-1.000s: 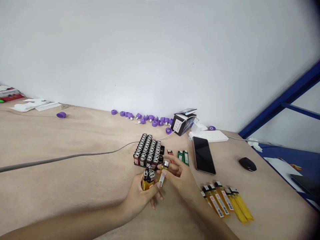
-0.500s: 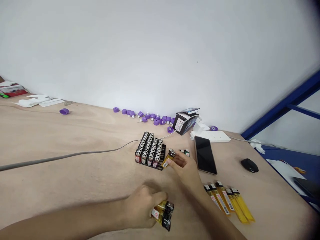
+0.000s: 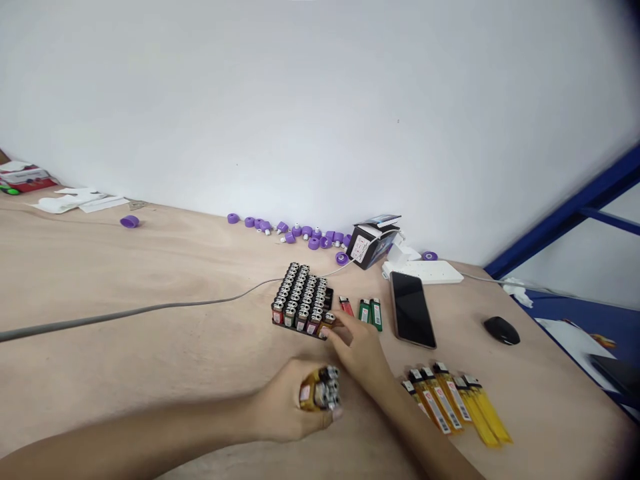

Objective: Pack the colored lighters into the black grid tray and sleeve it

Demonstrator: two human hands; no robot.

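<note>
Amber plastic lighter (image 3: 327, 321): upright at the front right corner of the black plastic rack (image 3: 329, 297), its top pinched by the right hand (image 3: 363, 347).
Slip at the rack: it could catch or lean if set crooked, because the neighbouring lighter is so close; a hard push might shift the rack.
Left hand (image 3: 280, 407): closed around a bundle of amber lighters (image 3: 309, 393), apart from the right hand and nearer the wearer. One could slide out, as several share a single grip.
Lighters in rack: five across the front, counting the pinched one; those behind are too crowded to count surely.
Bundle: at least three; fingers hide the rest.
Loose lighters: one red (image 3: 346, 306), two green (image 3: 376, 315), four amber with labels (image 3: 435, 403), two plain yellow (image 3: 484, 417).
Farther out: one dark-screened phone (image 3: 413, 310), one black mouse (image 3: 501, 331), and over a dozen purple plastic caps (image 3: 313, 244).
</note>
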